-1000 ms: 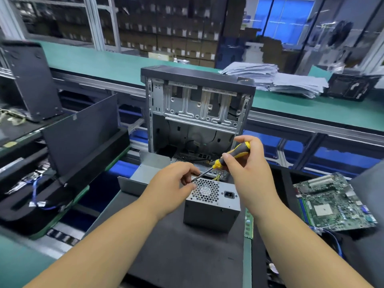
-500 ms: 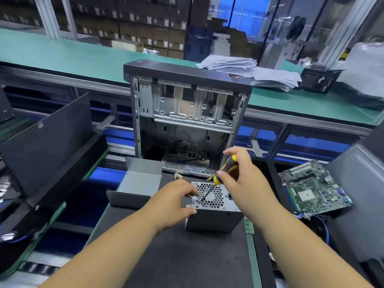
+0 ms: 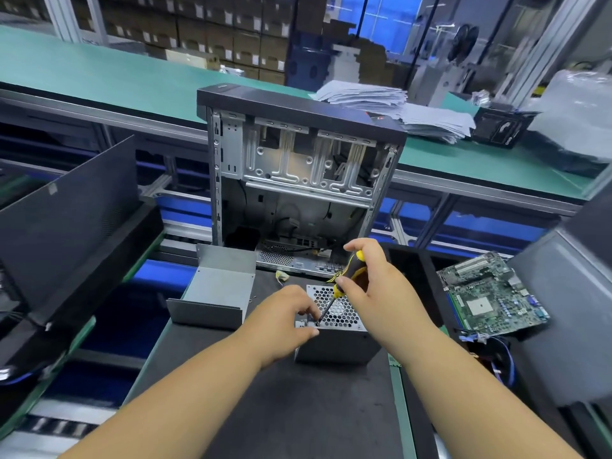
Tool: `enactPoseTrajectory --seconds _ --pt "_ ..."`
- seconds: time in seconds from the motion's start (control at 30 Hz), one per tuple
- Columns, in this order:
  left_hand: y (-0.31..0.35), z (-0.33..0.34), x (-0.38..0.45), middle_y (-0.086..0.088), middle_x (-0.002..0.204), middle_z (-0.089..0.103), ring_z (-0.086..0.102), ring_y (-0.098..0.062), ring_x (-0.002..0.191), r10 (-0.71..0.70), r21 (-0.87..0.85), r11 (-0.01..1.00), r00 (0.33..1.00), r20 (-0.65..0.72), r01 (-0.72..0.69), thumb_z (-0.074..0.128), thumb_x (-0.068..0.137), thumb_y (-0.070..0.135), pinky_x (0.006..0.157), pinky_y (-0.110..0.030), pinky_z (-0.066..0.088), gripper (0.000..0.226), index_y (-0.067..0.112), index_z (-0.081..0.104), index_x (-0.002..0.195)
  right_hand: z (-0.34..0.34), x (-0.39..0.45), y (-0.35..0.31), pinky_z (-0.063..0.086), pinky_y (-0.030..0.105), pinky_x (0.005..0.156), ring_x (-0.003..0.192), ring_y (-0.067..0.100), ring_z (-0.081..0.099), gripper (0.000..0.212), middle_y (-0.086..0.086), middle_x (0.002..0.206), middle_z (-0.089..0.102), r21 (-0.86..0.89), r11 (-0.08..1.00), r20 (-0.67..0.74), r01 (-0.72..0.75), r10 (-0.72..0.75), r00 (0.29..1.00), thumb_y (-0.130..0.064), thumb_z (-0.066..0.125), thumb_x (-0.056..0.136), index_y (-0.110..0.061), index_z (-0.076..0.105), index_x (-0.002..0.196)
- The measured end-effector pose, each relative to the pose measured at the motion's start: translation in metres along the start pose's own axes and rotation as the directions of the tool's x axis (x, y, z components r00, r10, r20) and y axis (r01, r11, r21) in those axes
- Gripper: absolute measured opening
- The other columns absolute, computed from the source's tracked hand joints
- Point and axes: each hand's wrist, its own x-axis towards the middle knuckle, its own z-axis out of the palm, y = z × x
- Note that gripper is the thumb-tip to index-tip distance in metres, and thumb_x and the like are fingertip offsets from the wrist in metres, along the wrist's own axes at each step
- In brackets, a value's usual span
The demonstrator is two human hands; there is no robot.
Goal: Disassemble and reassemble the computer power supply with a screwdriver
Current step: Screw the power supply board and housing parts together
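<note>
Fingers of your right hand (image 3: 374, 293) are closed round the yellow-and-black handle of the screwdriver (image 3: 342, 279), which slants down to the left so that its tip meets the near left corner of the fan grille on the power supply (image 3: 334, 339). Your left hand (image 3: 281, 323) is clamped on that same corner, thumb on the unit's front edge and curled fingers on top, just beside the tip. The power supply sits on the black mat (image 3: 265, 409), near the mat's right edge, with bare mat in front of it between your forearms. Just to its left lies a grey sheet-metal cover (image 3: 218, 289), apart from it. Behind stands the open computer case (image 3: 298, 173), with loose cables inside near its floor. A green motherboard (image 3: 493, 296) lies well to the right.
</note>
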Motion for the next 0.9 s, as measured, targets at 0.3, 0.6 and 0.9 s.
enactPoseTrajectory --seconds 0.3,0.6,0.9 --pt "-0.002 0.008 -0.001 0.015 0.097 0.055 0.057 0.003 0.088 -0.057 -0.051 0.997 0.997 -0.044 0.055 0.076 0.080 0.019 0.080 -0.011 0.044 0.019 0.034 0.066 0.084 -0.002 0.002 -0.007 0.054 0.042 0.068 0.073 0.012 0.059 0.039 -0.008 0.085 0.061 -0.036 0.998 0.067 0.051 -0.049 0.997 -0.026 0.060 0.094 -0.043 0.033 0.118" --pt "0.004 0.012 0.002 0.013 0.100 0.056 0.062 -0.002 0.085 -0.198 -0.103 0.976 0.979 -0.048 0.192 0.075 0.083 0.015 0.072 -0.007 0.044 0.026 0.035 0.062 0.074 -0.006 0.005 -0.011 0.055 0.039 0.070 0.074 0.010 0.060 0.037 -0.010 0.085 0.060 -0.074 0.992 0.121 0.104 -0.094 0.988 -0.025 0.060 0.095 -0.041 0.035 0.116" --pt "0.002 0.011 0.004 0.010 0.098 0.055 0.059 -0.001 0.076 -0.227 -0.162 0.962 0.974 -0.011 0.222 0.076 0.081 0.010 0.068 -0.004 0.043 0.026 0.032 0.063 0.072 -0.012 0.011 -0.014 0.054 0.038 0.075 0.080 0.010 0.062 0.034 -0.012 0.089 0.060 -0.081 0.983 0.224 0.162 -0.141 0.964 -0.018 0.062 0.093 -0.042 0.040 0.104"
